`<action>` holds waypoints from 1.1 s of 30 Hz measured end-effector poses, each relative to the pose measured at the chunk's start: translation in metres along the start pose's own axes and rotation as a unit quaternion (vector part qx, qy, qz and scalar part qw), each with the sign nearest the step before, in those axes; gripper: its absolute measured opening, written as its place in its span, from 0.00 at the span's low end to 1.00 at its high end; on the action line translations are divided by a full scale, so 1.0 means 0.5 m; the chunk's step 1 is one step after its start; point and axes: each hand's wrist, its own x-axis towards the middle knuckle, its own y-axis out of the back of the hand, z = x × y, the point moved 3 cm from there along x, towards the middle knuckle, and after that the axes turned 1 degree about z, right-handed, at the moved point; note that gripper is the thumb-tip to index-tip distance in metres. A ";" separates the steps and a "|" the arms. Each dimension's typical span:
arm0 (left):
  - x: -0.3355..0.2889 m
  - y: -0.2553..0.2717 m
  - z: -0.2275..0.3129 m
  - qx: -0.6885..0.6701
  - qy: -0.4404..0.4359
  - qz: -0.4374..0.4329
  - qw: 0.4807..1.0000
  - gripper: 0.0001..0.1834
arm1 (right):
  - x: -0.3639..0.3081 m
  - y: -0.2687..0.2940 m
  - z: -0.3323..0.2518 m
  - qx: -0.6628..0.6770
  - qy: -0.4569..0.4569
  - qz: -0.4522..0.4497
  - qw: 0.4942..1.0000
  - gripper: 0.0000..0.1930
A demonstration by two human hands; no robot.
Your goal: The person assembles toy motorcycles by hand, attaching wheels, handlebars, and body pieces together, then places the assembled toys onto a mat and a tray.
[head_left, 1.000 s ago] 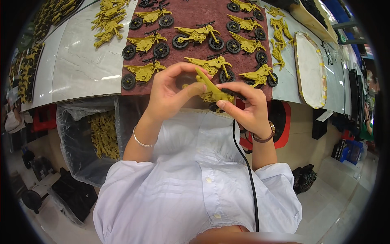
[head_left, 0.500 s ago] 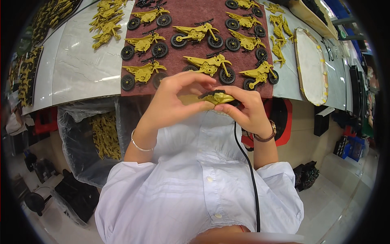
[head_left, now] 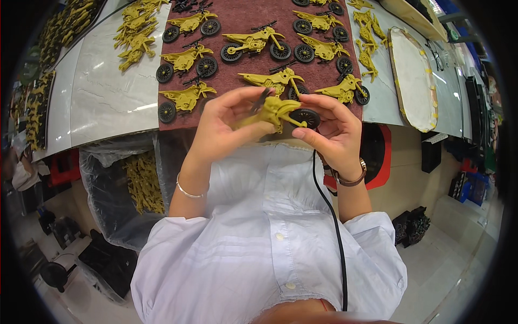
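Observation:
Above my lap, I hold a yellow-green toy motorcycle [head_left: 274,110] with a black handlebar. My left hand [head_left: 222,123] is closed around its body, fingers on the far side and thumb on the near side. At its fork sits a black spoked wheel [head_left: 307,117]. My right hand [head_left: 339,127] grips this wheel between thumb and forefinger, with the thumb by the hub. The rear part of the toy is hidden behind my left hand. Just beyond my hands, another toy motorcycle [head_left: 272,80] lies on the dark red cloth [head_left: 229,75].
Several more toy motorcycles lie in columns on the cloth. Loose yellow-green body parts [head_left: 135,38] are piled to its left, others [head_left: 367,46] to its right. A white oval tray [head_left: 413,81] lies at the right. Below the table's left side, a plastic-lined bin [head_left: 108,189] holds more parts.
The toy motorcycle has been turned, so its fork and wheel now show toward the right. My right hand has shifted from its body to the wheel.

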 end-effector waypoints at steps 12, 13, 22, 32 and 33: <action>0.002 -0.019 0.014 0.105 -0.083 -0.045 0.990 0.19 | 0.002 0.000 -0.019 0.039 0.060 -0.019 0.997 0.19; 0.004 -0.020 0.013 0.106 -0.085 -0.048 0.990 0.19 | 0.005 0.001 -0.020 0.038 0.063 -0.017 0.997 0.19; 0.197 0.043 0.145 0.437 -0.154 0.035 0.885 0.26 | 0.137 0.265 0.003 -0.380 0.112 0.275 0.876 0.19; 0.415 0.154 0.019 0.627 -0.022 -0.033 0.778 0.29 | 0.104 0.334 0.051 -0.629 -0.028 0.231 0.742 0.15; 0.411 0.147 0.017 0.702 -0.090 -0.003 0.706 0.30 | 0.100 0.335 0.050 -0.628 -0.029 0.232 0.742 0.15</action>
